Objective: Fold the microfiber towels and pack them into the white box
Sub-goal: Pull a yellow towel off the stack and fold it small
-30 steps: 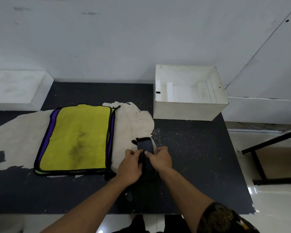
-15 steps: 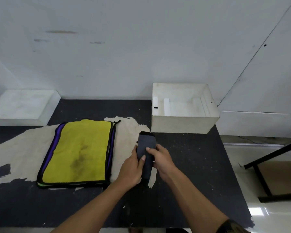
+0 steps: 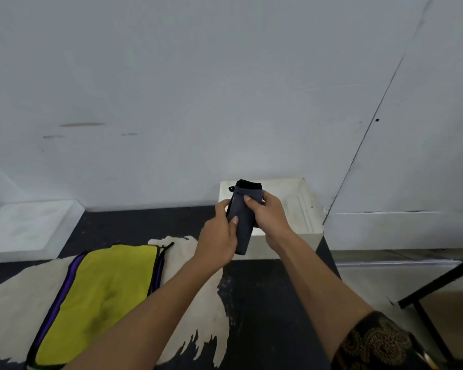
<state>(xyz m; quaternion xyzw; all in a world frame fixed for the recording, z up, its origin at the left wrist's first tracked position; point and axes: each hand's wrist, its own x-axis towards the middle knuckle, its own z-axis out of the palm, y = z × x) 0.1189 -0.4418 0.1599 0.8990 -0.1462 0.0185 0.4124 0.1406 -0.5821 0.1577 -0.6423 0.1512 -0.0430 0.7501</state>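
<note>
While the right forearm stretches out from a patterned sleeve (image 3: 377,340) over the black table (image 3: 265,303), a yellow towel (image 3: 99,295) with purple edging lies flat below and left of the grip. Both hands hold the folded dark grey towel (image 3: 242,231) upright in the air: the left hand (image 3: 219,236) curls round its left edge, the right hand (image 3: 270,217) clasps its right side, thumbs on the near face. Just behind the grip stands the white box (image 3: 309,241), its far rim partly hidden by the towel's top
</note>
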